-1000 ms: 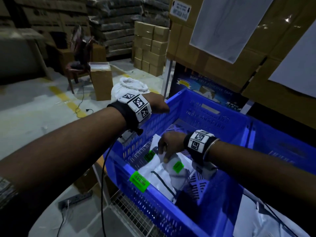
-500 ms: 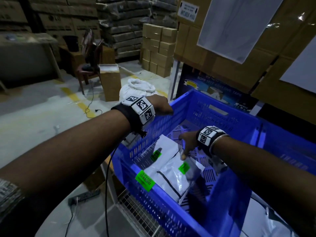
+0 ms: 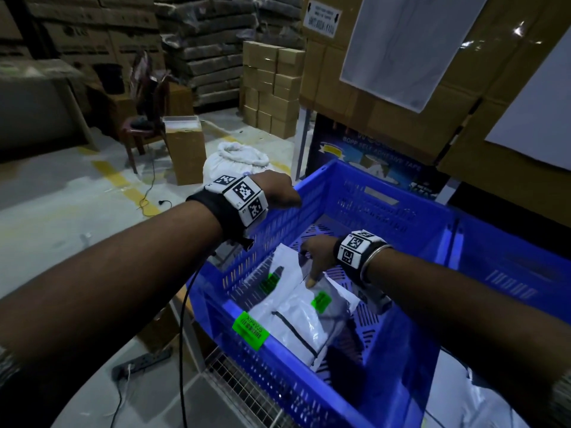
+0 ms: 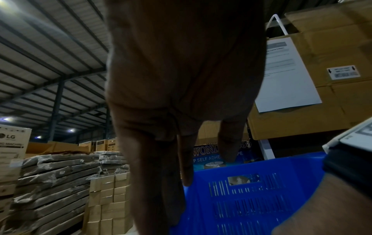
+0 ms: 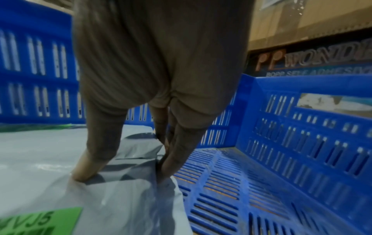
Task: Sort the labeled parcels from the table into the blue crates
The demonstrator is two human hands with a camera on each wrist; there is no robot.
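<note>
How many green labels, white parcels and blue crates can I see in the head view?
Green labels: 3, one on the crate rim and one on each parcel
White parcels: 2 in the crate; more white plastic shows at the lower right, count unclear
Blue crates: 2
Total: 7

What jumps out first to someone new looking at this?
The bright blue crate fills the middle of the head view, with white parcels bearing green labels lying inside. The right hand reaches in and pinches the top parcel's edge, while the left hand rests on the crate's left rim.
</note>
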